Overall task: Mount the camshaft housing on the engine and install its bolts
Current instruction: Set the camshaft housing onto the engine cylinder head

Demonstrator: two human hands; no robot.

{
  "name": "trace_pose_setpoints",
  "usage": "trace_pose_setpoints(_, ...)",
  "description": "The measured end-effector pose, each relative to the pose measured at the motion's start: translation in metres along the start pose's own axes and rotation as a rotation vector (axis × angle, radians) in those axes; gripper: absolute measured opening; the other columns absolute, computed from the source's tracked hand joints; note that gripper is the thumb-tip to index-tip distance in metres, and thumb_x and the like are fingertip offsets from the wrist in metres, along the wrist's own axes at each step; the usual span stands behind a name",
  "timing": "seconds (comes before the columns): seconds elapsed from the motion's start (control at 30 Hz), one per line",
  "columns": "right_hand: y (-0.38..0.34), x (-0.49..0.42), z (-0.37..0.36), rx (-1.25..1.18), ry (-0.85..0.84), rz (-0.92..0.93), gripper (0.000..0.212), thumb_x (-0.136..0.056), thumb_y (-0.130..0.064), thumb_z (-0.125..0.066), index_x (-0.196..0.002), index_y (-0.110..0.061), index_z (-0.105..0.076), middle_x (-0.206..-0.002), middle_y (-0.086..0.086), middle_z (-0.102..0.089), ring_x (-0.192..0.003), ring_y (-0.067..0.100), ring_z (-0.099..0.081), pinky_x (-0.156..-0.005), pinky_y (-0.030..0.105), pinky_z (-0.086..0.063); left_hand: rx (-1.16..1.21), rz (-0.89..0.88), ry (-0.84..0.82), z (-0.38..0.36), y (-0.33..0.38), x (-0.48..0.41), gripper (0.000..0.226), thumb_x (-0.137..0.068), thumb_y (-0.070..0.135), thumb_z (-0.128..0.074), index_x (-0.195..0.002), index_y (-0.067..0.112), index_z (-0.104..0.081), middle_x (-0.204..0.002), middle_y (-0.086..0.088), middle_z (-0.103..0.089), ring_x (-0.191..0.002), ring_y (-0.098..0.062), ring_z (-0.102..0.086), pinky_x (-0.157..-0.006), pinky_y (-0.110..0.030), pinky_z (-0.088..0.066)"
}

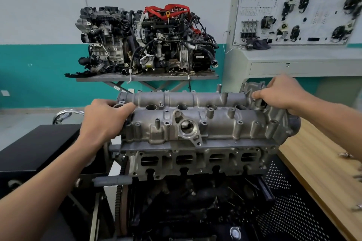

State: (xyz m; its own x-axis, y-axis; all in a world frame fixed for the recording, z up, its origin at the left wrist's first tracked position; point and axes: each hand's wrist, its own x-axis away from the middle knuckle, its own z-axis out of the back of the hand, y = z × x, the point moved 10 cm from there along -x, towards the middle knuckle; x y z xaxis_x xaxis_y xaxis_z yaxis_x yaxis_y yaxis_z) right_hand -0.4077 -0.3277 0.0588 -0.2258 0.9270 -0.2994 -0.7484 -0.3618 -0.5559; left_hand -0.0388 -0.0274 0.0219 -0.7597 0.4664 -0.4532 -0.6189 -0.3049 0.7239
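Observation:
The grey cast camshaft housing [205, 121] lies along the top of the engine's cylinder head [195, 164], in the middle of the view. My left hand [105, 119] grips its left end, fingers curled over the edge. At the housing's right end my right hand [282, 94] holds the top, fingers wrapped over the far side. The dark engine block [186, 211] sits below on its stand. No bolts show in the housing's holes.
A wooden bench [321, 166] on the right carries a few small metal parts [345, 155]. A black box [39, 148] stands to the left. Two engines [147, 39] rest on a lift table behind, and a grey component display board [297, 6] stands at the back right.

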Motion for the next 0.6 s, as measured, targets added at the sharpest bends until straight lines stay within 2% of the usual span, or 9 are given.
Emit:
trace_pose_setpoints(0.07,0.0015,0.0009,0.0005,0.014,0.002,0.007,0.047,-0.074,-0.035,-0.081,-0.050,-0.013,-0.048,-0.037,-0.003,-0.035,-0.041,0.018,-0.036,-0.045,0.026,-0.029,-0.010,-0.014,0.013,0.0005,-0.0012,-0.0003,0.047,-0.070,0.048,-0.064,-0.059,0.002,-0.060,-0.042,0.002,-0.051,-0.042,-0.016,-0.044,-0.042,-0.024,-0.033)
trace_pose_setpoints(0.23,0.0028,-0.0014,0.0013,-0.017,0.015,0.006,0.043,-0.072,-0.034,-0.082,-0.053,-0.013,-0.050,-0.042,-0.001,-0.038,-0.042,0.017,-0.037,-0.045,0.026,-0.029,-0.030,-0.042,0.022,-0.0003,0.0032,-0.0044,0.043,-0.073,0.045,-0.065,-0.063,0.003,-0.065,-0.058,-0.017,-0.064,-0.052,-0.026,-0.051,-0.048,-0.030,-0.040)
trace_pose_setpoints(0.4,0.0012,-0.0041,-0.0022,-0.027,-0.010,0.017,0.045,-0.070,-0.034,-0.081,-0.047,-0.016,-0.047,-0.027,-0.010,-0.032,-0.034,0.011,-0.033,-0.042,0.025,-0.028,-0.055,-0.052,0.001,-0.0025,0.0057,-0.0055,0.041,-0.076,0.046,-0.064,-0.063,0.008,-0.067,-0.060,-0.010,-0.066,-0.057,-0.024,-0.058,-0.053,-0.029,-0.044)
trace_pose_setpoints(0.6,-0.0040,0.0011,0.0019,-0.050,-0.021,0.060,0.035,-0.070,-0.034,-0.079,-0.056,-0.013,-0.055,-0.042,-0.005,-0.046,-0.040,0.014,-0.042,-0.040,0.022,-0.030,-0.182,-0.036,-0.059,-0.0053,0.0080,-0.0090,0.047,-0.069,0.057,-0.052,-0.063,0.012,-0.065,-0.062,-0.005,-0.062,-0.060,-0.026,-0.056,-0.054,-0.028,-0.041)
